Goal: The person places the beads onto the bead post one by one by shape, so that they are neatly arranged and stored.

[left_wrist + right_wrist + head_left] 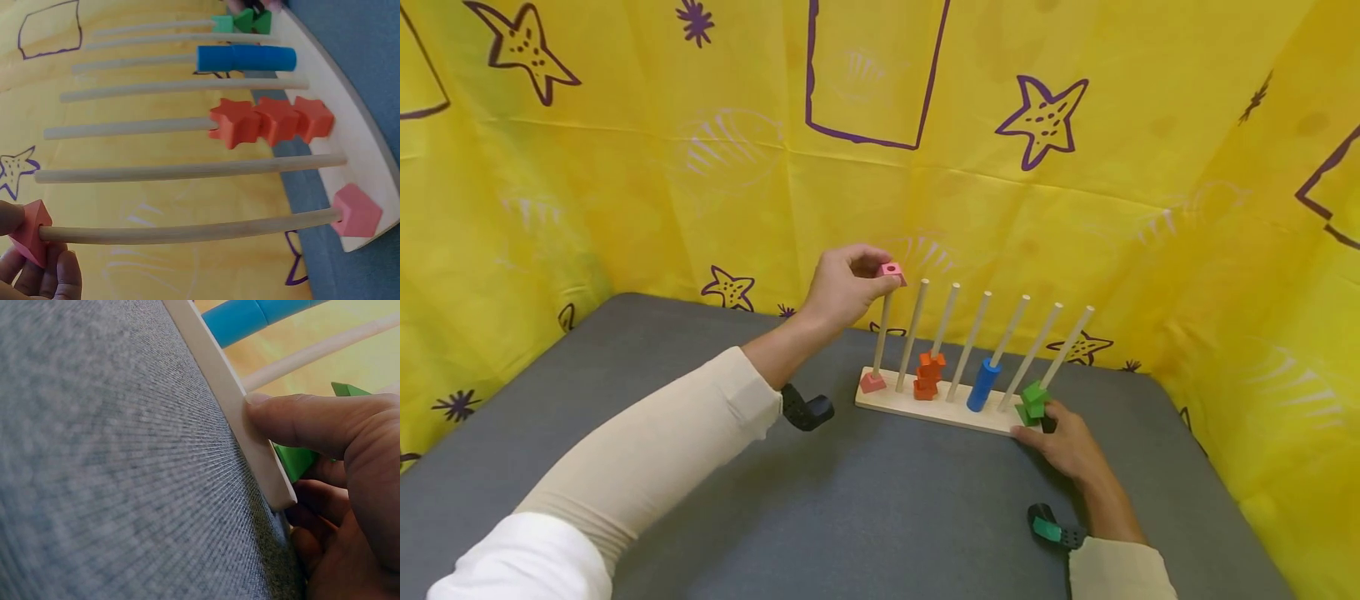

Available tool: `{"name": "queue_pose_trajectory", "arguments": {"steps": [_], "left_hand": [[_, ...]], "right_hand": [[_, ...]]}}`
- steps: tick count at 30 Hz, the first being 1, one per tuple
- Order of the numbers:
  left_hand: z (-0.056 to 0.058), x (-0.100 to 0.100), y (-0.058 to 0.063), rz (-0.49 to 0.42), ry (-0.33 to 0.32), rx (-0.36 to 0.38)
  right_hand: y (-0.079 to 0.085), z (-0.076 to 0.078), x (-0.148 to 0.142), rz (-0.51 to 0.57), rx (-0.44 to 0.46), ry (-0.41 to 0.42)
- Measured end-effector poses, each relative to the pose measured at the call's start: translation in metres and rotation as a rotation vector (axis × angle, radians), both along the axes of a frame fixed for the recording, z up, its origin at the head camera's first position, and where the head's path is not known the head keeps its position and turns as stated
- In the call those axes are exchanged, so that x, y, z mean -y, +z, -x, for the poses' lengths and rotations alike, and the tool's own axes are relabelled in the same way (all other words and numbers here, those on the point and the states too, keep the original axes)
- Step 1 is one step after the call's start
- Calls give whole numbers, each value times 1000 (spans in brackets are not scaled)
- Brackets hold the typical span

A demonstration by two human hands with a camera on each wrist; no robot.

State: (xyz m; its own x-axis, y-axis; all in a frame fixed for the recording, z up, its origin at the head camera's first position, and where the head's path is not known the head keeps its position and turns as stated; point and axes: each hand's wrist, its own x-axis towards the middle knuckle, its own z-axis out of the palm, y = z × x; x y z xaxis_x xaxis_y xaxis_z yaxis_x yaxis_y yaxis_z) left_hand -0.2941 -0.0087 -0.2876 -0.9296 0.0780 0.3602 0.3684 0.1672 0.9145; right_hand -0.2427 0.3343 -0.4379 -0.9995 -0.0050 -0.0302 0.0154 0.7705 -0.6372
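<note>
My left hand (842, 287) pinches a pink block (32, 231) between thumb and fingers at the top of the leftmost peg (187, 232). The peg's tip sits in the block's hole. Another pink block (872, 382) lies at the foot of that same peg, on the wooden base (940, 411). At the base's right end, my right hand (1067, 442) grips the board, its thumb on the front edge and its fingers behind. Green blocks (1034, 400) are stacked on the rightmost peg, beside those fingers.
Orange star-shaped blocks (928, 377) sit on the third peg from the left, blue cylinders (983, 385) on the fifth. Bare pegs stand between the filled ones. The board rests on a grey table (880, 500), with a yellow patterned cloth (880, 200) hanging behind.
</note>
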Motion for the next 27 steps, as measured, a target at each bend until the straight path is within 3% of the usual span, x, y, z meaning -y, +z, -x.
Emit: {"name": "queue_pose_trajectory", "arguments": {"steps": [6,27], "left_hand": [[1,0,-15,-15,-14,41],[0,2,-68,62,34,150]], "right_hand": [[-1,0,0,12,6,-3],[-3,-1,0,17,4,0]]}}
